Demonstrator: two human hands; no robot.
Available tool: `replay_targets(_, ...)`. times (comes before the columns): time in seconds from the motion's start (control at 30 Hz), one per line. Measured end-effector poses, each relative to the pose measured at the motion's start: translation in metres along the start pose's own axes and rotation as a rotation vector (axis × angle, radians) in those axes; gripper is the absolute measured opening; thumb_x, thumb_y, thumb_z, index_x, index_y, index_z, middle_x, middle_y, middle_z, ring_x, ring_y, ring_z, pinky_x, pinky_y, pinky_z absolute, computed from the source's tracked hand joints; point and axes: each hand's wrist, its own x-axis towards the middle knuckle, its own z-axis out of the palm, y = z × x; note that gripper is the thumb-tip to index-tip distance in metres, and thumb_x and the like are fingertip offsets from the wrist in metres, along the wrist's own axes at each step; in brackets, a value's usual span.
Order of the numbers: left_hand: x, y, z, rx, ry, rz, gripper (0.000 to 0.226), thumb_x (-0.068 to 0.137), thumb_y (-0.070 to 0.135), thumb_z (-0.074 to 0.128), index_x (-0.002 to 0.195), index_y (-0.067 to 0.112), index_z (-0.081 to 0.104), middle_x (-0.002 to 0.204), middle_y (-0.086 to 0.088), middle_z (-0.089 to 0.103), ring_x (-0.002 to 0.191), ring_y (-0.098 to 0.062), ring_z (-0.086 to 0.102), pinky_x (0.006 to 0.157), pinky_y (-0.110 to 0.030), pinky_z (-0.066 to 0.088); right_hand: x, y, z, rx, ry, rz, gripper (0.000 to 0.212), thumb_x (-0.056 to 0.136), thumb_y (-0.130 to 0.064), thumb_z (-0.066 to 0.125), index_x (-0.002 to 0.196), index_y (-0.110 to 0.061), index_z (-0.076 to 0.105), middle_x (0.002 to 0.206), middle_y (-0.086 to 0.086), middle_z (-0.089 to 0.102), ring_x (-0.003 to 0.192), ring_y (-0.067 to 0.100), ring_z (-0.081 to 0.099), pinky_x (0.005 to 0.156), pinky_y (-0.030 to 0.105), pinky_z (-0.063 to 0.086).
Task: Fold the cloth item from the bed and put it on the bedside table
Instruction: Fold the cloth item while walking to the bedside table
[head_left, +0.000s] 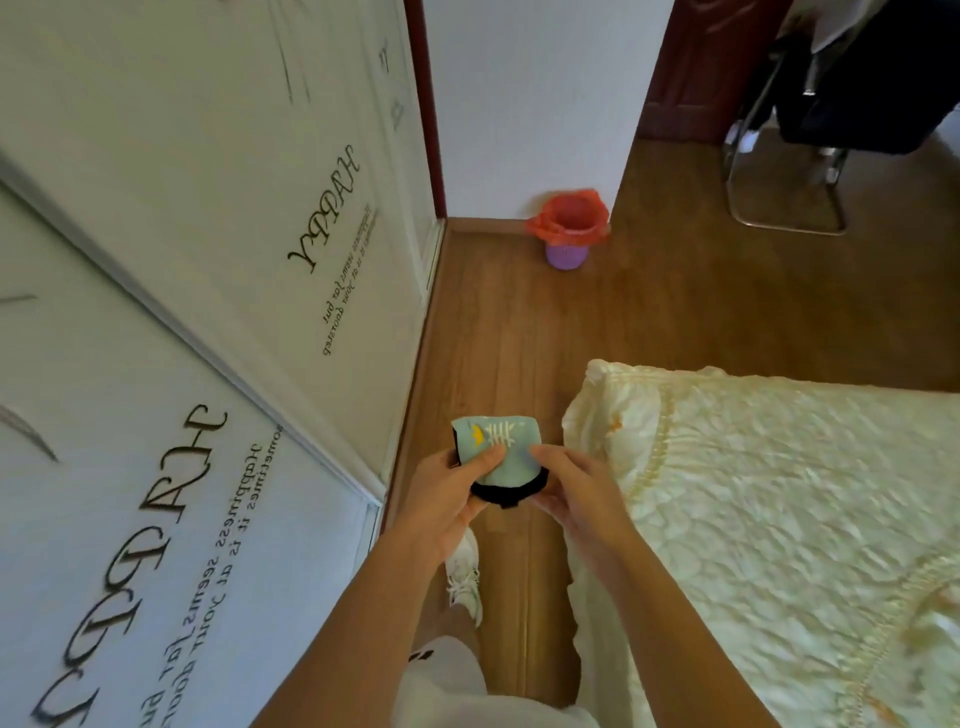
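Two bare arms with no sleeves, white shorts (447, 691) with a small dark mark, one white lace-up shoe (465, 577)

small pale-green cloth (506, 457) with black trim and a yellow-and-white fishbone print, folded compactly, held above the floor just left of the bed.

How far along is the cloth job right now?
Done: the cloth item is off the bed and looks folded small. In hand: left hand and right hand both grip it over the floor. Left: placing it; no bedside table is in view.
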Motion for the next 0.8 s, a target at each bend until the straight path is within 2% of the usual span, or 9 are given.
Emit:
replay_targets(0.1,0.049,0.034,-0.005,-0.006,0.003,-0.011,0.023,0.083,0.009,0.072,0.106,0.006,0.069,0.103,-0.014,0.077,0.097,-0.026,0.073,0.075,-0.034,0.06,0.051,-0.025,0.025,-0.024,0.009,0.014,0.014,0.092,-0.019,0.07,0.098,-0.007,0.076,0.094,0.008,0.079,0.088,0.018,0.078,0.077,0.033,0.062)
replay_targets(0.2,0.1,0.077,-0.004,-0.002,-0.009,-0.016,0.02,0.084,0.007,0.071,0.104,0.007,0.069,0.1,-0.011,0.078,0.094,-0.024,0.074,0.072,-0.033,0.061,0.102,-0.058,0.052,-0.062,0.02,0.004,0.011,0.094,-0.019,0.069,0.097,-0.01,0.074,0.097,0.009,0.078,0.085,0.016,0.078,0.072,0.027,0.063)
replay_targets(0.33,0.159,0.135,-0.002,0.034,-0.025,-0.024,0.029,0.084,0.01,0.072,0.112,0.004,0.066,0.108,-0.014,0.075,0.099,-0.025,0.072,0.075,-0.034,0.061,0.161,-0.098,0.087,-0.073,0.049,-0.006,0.008,0.095,-0.019,0.068,0.096,-0.011,0.071,0.095,0.006,0.074,0.075,0.009,0.077,0.065,0.021,0.061)
replay_targets(0.43,0.196,0.17,0.004,0.043,-0.041,-0.024,0.032,0.085,0.011,0.071,0.115,0.003,0.065,0.113,-0.016,0.073,0.104,-0.028,0.07,0.081,-0.037,0.06,0.197,-0.123,0.104,-0.052,0.064,-0.003,0.02,0.094,-0.018,0.069,0.107,-0.004,0.071,0.103,0.013,0.076,0.08,0.012,0.077,0.067,0.022,0.061)
replay_targets(0.5,0.216,0.186,0.009,0.037,-0.06,-0.038,0.025,0.086,0.01,0.069,0.111,0.006,0.066,0.11,-0.015,0.074,0.102,-0.026,0.071,0.08,-0.037,0.06,0.216,-0.134,0.108,-0.046,0.089,-0.006,0.019,0.093,-0.019,0.069,0.106,-0.005,0.072,0.105,0.015,0.076,0.085,0.015,0.077,0.069,0.024,0.062)
replay_targets(0.6,0.245,0.204,0.018,0.036,-0.091,-0.057,0.017,0.088,0.009,0.067,0.105,0.011,0.067,0.106,-0.011,0.075,0.1,-0.025,0.071,0.081,-0.037,0.059,0.243,-0.149,0.111,-0.063,0.114,-0.016,0.029,0.093,-0.023,0.07,0.114,-0.002,0.07,0.107,0.014,0.076,0.093,0.02,0.077,0.07,0.025,0.061)
replay_targets(0.8,0.302,0.235,0.039,0.051,-0.087,-0.062,0.024,0.089,0.01,0.067,0.113,0.007,0.065,0.113,-0.015,0.073,0.104,-0.028,0.07,0.092,-0.047,0.056,0.305,-0.177,0.11,-0.049,0.109,-0.012,0.031,0.09,-0.027,0.072,0.112,-0.004,0.073,0.108,0.014,0.078,0.097,0.022,0.077,0.075,0.029,0.06)
